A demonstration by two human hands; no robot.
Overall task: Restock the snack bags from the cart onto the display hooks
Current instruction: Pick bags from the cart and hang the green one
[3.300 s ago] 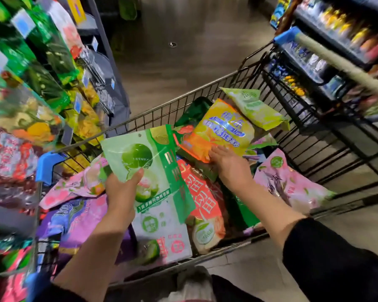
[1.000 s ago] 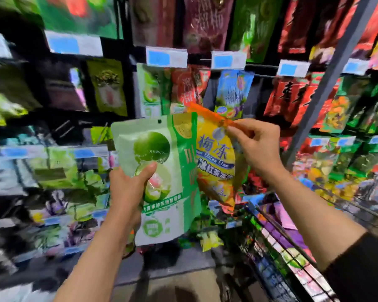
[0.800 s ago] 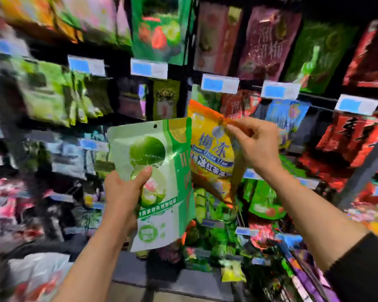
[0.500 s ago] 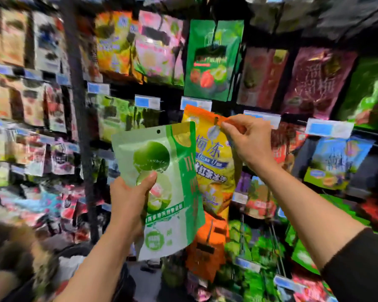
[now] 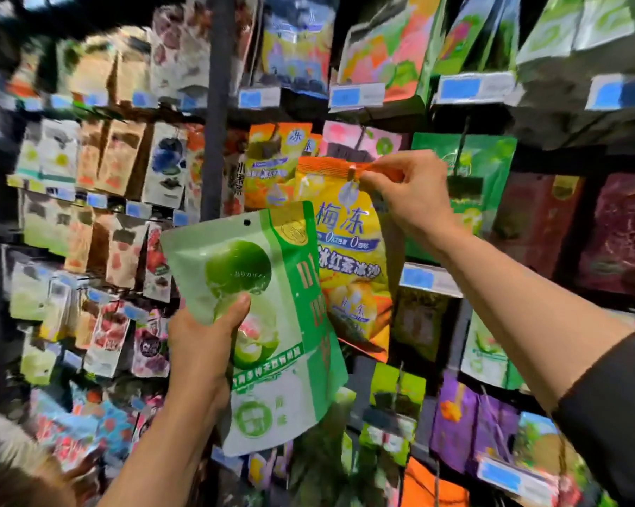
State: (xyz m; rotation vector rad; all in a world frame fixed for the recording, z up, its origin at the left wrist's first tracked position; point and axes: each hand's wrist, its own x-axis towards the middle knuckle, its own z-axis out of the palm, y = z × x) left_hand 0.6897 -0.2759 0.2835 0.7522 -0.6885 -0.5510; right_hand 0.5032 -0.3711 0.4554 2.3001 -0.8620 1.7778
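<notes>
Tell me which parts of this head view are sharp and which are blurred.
Head view: the green bag in the left hand and the yellow bag pinched by the right hand are fairly sharp; the hanging packets at left and the price tags smear with motion blur.

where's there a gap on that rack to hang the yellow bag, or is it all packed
Mostly packed. The rows left of the dark upright post overlap with no gaps. The clearest dark gap lies above the green hanging bag, beneath the price tags. The right hand holds the yellow bag up before matching yellow bags.
</notes>
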